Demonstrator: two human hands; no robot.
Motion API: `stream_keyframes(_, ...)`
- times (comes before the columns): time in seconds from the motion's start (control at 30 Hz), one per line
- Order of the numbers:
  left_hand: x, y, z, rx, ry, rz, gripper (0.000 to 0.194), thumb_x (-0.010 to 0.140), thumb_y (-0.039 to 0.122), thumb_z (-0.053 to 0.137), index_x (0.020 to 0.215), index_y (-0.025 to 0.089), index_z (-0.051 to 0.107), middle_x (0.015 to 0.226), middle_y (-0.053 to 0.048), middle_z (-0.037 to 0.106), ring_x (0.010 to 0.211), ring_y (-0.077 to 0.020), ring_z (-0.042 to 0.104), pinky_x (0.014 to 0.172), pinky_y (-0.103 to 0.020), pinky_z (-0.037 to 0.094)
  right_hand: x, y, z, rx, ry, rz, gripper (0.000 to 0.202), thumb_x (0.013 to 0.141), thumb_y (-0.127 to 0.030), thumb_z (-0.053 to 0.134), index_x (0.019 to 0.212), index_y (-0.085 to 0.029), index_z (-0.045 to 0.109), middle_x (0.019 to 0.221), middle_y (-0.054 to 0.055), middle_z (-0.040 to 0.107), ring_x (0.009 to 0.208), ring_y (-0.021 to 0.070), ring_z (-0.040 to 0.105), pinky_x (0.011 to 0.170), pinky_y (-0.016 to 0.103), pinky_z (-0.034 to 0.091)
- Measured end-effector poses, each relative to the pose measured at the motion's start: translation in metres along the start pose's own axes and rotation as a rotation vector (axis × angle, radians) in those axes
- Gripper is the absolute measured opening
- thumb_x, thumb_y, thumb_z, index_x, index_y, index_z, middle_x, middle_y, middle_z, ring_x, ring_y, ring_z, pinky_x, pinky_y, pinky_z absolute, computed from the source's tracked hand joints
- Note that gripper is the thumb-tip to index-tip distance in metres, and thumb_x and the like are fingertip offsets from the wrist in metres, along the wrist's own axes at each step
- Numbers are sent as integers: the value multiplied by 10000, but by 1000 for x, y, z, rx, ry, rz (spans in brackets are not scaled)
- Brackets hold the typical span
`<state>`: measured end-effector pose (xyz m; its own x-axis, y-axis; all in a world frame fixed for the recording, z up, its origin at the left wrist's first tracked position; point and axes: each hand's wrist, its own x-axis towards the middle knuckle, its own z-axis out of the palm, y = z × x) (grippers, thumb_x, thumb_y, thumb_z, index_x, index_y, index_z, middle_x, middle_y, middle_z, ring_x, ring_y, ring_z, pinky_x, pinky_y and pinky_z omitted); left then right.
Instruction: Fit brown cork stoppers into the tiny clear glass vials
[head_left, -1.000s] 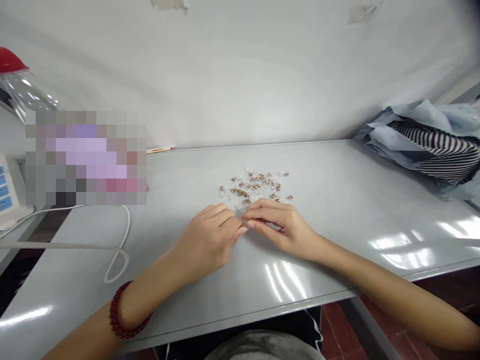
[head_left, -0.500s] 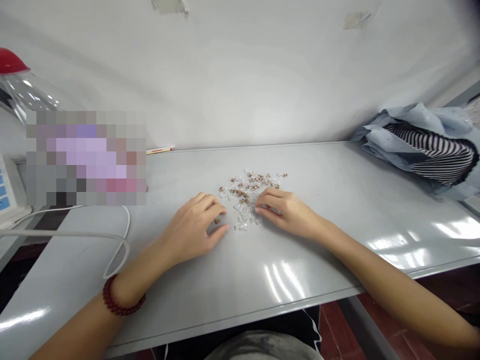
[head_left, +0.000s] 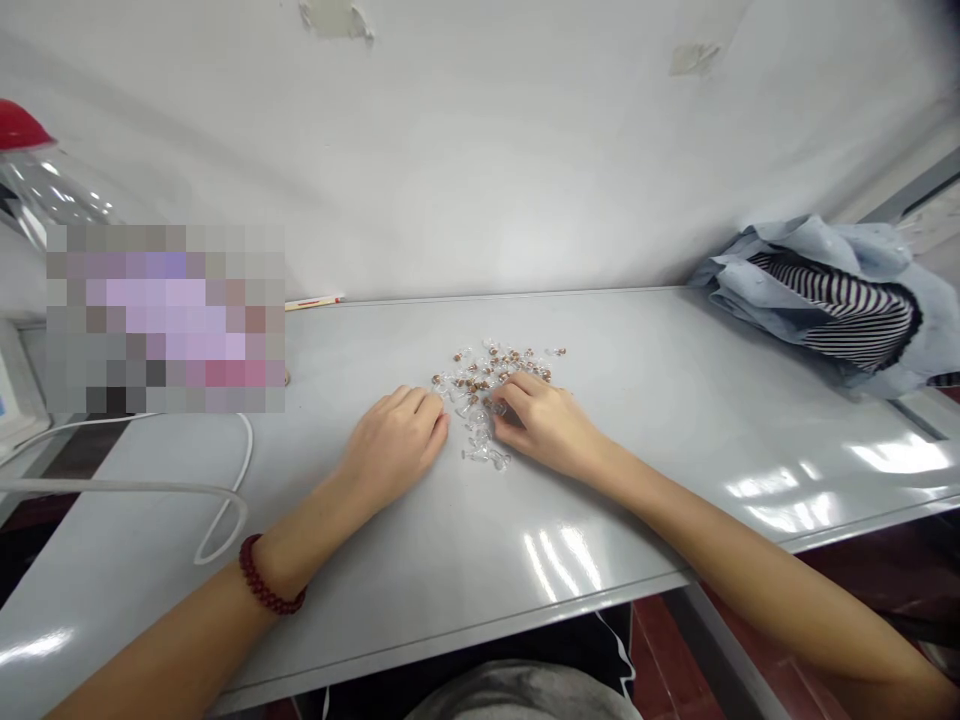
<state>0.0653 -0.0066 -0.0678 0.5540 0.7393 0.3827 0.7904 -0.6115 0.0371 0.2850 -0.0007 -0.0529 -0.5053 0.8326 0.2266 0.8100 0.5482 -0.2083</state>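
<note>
Several tiny clear glass bottles and small brown corks lie in a loose pile on the grey table. My right hand is at the near right side of this pile, thumb and forefinger bent around a small glass bottle; its other fingers are curled. Left of the pile, my left hand rests on the table with its fingers folded in and the thumb against them. Whatever may be inside that hand is hidden. A dark red bead bracelet circles the left wrist.
A white cable loops over the table's left side. Behind it are a blurred-out patch and a clear bottle with a red cap. A thin pen-like stick lies by the wall. Light blue fabric with striped lining sits at the right.
My left hand's fingers have closed, and the loose cork beneath them is now out of sight. My right hand has shifted slightly left, further into the pile.
</note>
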Motion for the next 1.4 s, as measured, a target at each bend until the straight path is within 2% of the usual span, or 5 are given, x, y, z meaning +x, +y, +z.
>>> stream_keyframes(0.13, -2, -1, -1, 57, 93, -36, 219, 944, 192, 474, 743, 165, 558, 704, -60, 610, 692, -225, 562, 614, -344, 441, 0, 2, 2, 61, 18, -4, 99, 816, -105, 572, 867, -112, 657, 889, 100, 669, 744, 175, 577, 612, 279, 419)
stream_keyframes(0.4, -2, 15, -8, -367, 151, 33, 179, 994, 228, 482, 1088, 116, 587, 915, -83, 658, 850, -202, 555, 746, -333, 501, -8, 3, 1, 262, 316, -283, 125, 896, -205, 574, 971, -124, 633, 938, 118, 682, 860, 201, 642, 719, 323, 544)
stream_keyframes(0.53, -1, 22, -8, -406, 166, 58, 138, 1006, 171, 439, 956, 148, 566, 835, -55, 636, 783, -177, 520, 726, -320, 486, -10, -6, -2, 240, 392, -395, 93, 908, -173, 554, 965, -141, 619, 896, 101, 684, 835, 185, 637, 695, 300, 552)
stream_keyframes(1.13, -3, 27, -1, -407, 155, 58, 151, 1003, 187, 463, 856, 188, 495, 780, -16, 598, 726, -170, 527, 679, -303, 483, -13, -7, -1, 71, 250, -424, 201, 955, -176, 479, 883, -123, 659, 859, 101, 643, 758, 166, 560, 642, 273, 474)
stream_keyframes(1.4, -3, 30, 0, -305, 78, 143, 231, 1024, 233, 425, 818, 172, 512, 781, -49, 606, 753, -196, 496, 682, -336, 434, -15, -6, -3, -46, 205, -469, 236, 900, -136, 489, 725, -148, 647, 631, 33, 585, 598, 157, 474, 560, 303, 360)
